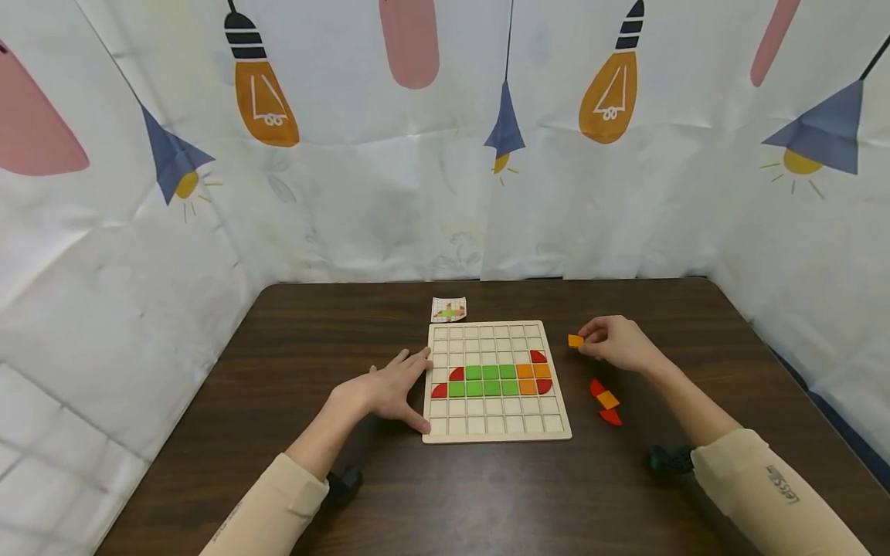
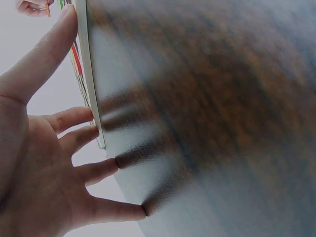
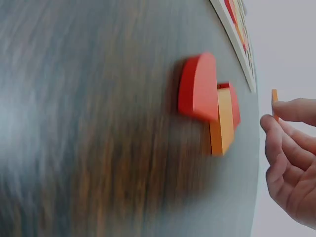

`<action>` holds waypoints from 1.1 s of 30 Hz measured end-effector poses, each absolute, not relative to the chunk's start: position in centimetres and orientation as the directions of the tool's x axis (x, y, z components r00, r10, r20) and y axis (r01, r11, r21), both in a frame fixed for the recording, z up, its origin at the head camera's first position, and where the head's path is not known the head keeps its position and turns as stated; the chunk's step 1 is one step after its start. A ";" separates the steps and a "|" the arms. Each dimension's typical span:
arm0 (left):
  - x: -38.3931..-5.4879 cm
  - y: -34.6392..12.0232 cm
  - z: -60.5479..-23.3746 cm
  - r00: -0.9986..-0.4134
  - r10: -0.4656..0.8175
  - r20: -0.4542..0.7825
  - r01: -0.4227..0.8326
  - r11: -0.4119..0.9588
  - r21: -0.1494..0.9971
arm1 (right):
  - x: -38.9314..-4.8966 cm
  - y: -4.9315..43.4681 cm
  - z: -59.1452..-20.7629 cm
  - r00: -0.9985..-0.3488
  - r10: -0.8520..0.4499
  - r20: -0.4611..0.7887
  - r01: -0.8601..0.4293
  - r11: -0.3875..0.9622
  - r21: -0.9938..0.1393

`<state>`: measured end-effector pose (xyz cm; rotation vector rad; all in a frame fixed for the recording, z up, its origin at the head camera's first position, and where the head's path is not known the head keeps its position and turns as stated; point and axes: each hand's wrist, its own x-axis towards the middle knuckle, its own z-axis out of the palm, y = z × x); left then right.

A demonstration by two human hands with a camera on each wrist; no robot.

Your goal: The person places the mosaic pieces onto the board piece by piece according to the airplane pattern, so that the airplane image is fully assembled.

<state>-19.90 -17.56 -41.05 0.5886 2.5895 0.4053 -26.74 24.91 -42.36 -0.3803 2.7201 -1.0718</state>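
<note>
A square wooden grid board (image 1: pixel 494 426) lies mid-table, bearing a band of green squares (image 1: pixel 483 380), several orange squares and red quarter-round tiles at both ends. My left hand (image 1: pixel 389 390) spreads along the board's left edge, thumb at the near corner; in the left wrist view some fingertips (image 2: pixel 89 114) meet the edge and others rest on the table. To the right of the board, my right hand (image 1: pixel 615 342) pinches an orange square tile (image 1: pixel 575 340) between thumb and fingers, above the table. In the right wrist view that tile (image 3: pixel 274 96) shows edge-on.
Right of the board lie a loose orange square (image 1: pixel 608 399) and two red quarter-round tiles (image 1: pixel 611 417). A small picture card (image 1: pixel 448 310) sits behind the board's far left corner. White patterned cloth (image 1: pixel 389 224) hangs behind the dark wooden table (image 1: pixel 334 324).
</note>
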 end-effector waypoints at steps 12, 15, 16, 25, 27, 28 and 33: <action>-19.9 -17.5 -41.1 -0.806 0.470 -0.359 0.342 0.866 0.365 | -26.9 22.0 -42.5 -0.931 -0.363 -0.036 -0.237 0.677 -0.697; -19.9 -17.6 -41.1 -0.807 0.470 -0.357 0.343 0.866 0.365 | -26.9 21.0 -42.3 -0.924 -0.380 -0.028 -0.251 0.663 -0.705; -19.9 -17.6 -41.1 -0.807 0.470 -0.357 0.343 0.866 0.364 | -26.9 20.7 -42.3 -0.923 -0.384 -0.027 -0.253 0.659 -0.708; -19.9 -17.6 -41.1 -0.807 0.469 -0.358 0.340 0.866 0.367 | -26.8 18.2 -42.3 -0.901 -0.433 -0.011 -0.299 0.639 -0.709; -19.9 -17.5 -41.0 -0.808 0.468 -0.358 0.340 0.866 0.366 | -26.8 17.8 -42.3 -0.898 -0.441 -0.010 -0.305 0.638 -0.707; -19.9 -17.5 -41.0 -0.808 0.468 -0.358 0.341 0.866 0.365 | -26.8 17.6 -42.3 -0.896 -0.444 -0.011 -0.307 0.638 -0.706; -19.9 -17.6 -41.1 -0.809 0.466 -0.359 0.339 0.868 0.363 | -26.9 16.5 -42.4 -0.889 -0.457 -0.022 -0.308 0.634 -0.709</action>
